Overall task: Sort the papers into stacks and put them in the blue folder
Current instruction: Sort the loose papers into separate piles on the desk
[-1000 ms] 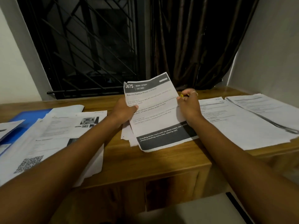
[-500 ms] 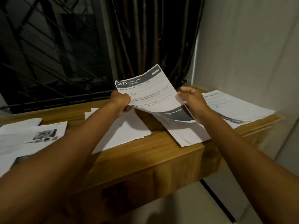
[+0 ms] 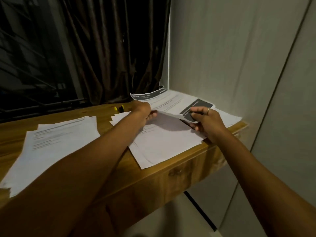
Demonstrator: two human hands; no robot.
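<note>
Both hands on printed sheet (image 3: 171, 104). My left hand (image 3: 144, 112) pinches near-left edge, fingers curled. My right hand (image 3: 207, 121) pinches dark band at near-right edge. Sheet at far right corner, over far-right stack (image 3: 229, 118), near edge lifted. To do well: square corners to stack, release both pinches together, avoid dragging middle stack (image 3: 162, 141). No blue folder in view. Wooden desk (image 3: 153, 170), 3rd stack (image 3: 56, 139) left. Dark curtain (image 3: 111, 48) behind, pale wall (image 3: 222, 48) right.

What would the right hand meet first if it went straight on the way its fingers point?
Probably the left hand. The right hand pinches the dark-banded sheet and points left across it; both hands grip that same sheet, though depth is unclear.
</note>
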